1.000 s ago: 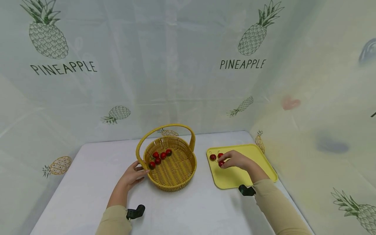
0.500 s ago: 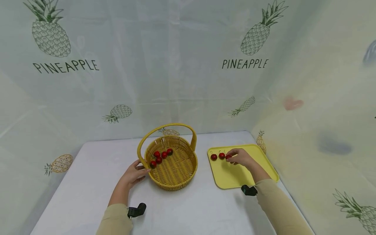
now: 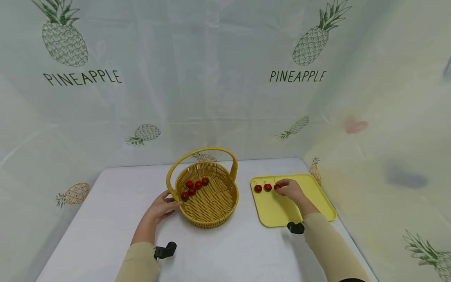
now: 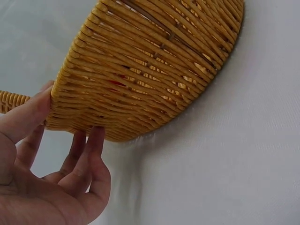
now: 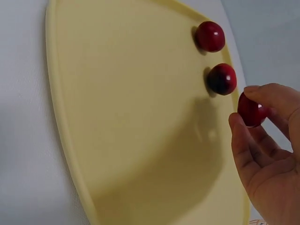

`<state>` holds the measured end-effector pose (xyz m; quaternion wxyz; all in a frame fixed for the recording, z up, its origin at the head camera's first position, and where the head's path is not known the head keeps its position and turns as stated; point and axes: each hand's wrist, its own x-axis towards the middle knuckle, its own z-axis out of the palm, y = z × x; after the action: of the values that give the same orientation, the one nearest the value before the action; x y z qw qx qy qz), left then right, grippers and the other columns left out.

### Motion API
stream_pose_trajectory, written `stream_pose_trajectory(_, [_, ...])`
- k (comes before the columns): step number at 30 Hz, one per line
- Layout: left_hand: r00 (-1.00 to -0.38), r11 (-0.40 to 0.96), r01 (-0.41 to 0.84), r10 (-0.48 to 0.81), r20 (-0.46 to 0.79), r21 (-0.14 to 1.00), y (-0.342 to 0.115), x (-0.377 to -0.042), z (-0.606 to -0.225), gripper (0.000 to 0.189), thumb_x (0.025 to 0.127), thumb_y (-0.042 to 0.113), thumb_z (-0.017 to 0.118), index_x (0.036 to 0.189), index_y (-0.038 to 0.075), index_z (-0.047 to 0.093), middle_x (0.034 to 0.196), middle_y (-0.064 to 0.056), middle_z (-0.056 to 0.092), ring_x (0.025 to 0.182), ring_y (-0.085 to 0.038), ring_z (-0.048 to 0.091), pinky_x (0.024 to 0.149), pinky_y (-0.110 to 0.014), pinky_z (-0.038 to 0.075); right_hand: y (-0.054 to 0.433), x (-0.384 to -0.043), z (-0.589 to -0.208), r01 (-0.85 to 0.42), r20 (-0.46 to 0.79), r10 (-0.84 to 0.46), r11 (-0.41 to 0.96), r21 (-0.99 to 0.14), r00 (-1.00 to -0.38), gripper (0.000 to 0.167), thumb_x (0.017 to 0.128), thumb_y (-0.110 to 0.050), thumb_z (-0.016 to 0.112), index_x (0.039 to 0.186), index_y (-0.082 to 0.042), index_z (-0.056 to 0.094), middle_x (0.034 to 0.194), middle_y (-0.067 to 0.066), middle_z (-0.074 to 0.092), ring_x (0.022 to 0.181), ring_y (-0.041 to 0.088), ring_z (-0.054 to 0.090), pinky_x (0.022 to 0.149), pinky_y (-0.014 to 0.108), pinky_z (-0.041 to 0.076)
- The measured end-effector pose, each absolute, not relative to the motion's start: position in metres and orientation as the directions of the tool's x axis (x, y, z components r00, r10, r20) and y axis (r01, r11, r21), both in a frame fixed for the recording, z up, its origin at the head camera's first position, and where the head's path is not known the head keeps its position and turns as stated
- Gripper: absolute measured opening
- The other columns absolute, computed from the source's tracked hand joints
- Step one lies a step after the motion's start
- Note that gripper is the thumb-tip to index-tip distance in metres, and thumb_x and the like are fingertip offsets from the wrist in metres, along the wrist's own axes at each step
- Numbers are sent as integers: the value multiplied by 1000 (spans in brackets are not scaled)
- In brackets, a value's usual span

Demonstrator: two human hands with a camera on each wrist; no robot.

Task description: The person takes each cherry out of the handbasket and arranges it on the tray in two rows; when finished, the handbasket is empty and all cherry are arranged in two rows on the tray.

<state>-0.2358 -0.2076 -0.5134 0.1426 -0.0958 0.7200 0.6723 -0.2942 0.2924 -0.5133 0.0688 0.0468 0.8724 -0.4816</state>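
Note:
My right hand (image 3: pixel 293 190) pinches a dark red cherry (image 5: pixel 250 111) between thumb and fingers, close over the back of the yellow tray (image 3: pixel 273 215). To its left, two more cherries, one at the corner (image 3: pixel 258 188) and one beside it (image 3: pixel 267 187), lie in a row along the tray's far edge. My left hand (image 3: pixel 160 209) grips the left side of a yellow woven basket (image 3: pixel 211 209), thumb at the rim near the handle's foot and fingers (image 4: pixel 96 140) against the outer wall. Several cherries (image 3: pixel 192 190) lie together in the basket's left half.
The basket's tall arched handle (image 3: pixel 202 149) rises over its far side. Both basket and tray stand on a white-covered table (image 3: pixel 225 250). A pineapple-print curtain (image 3: pixel 211 98) hangs behind the table and along the right side.
My right hand has moved the cherry back and right, from in front of the row to beside the other two along the tray's far edge. The left hand keeps its grip on the basket.

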Motion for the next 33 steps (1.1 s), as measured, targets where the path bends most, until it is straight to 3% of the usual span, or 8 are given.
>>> stream_pose_trajectory(10, [-946, 86, -313, 56, -319, 946, -206, -233, -510, 58, 90, 5, 70, 139, 2, 41, 137, -30, 45, 107, -29, 55, 91, -52, 45, 295, -301, -524, 173, -142, 99, 532, -829, -985, 36, 89, -1, 69, 121, 11, 57, 117, 30, 55, 84, 29, 63, 69, 35, 55])
stream_pose_trajectory(22, [-944, 77, -323, 51, -327, 943, -207, -233, -512, 56, 90, 4, 69, 139, 3, 41, 135, -28, 46, 105, -28, 55, 93, -52, 45, 292, -308, -532, 191, -136, 139, 555, -810, -981, 34, 88, -3, 71, 118, 8, 61, 113, 25, 60, 83, 29, 58, 63, 29, 49])
stream_pose_trajectory(33, [-954, 139, -287, 46, -295, 948, -209, -235, -510, 59, 88, 9, 73, 139, 3, 44, 132, -26, 50, 102, -25, 58, 92, -50, 47, 291, -315, -539, 199, -147, 134, 586, -786, -980, 35, 89, -4, 70, 121, 8, 60, 119, 27, 59, 104, 37, 54, 85, 45, 46])
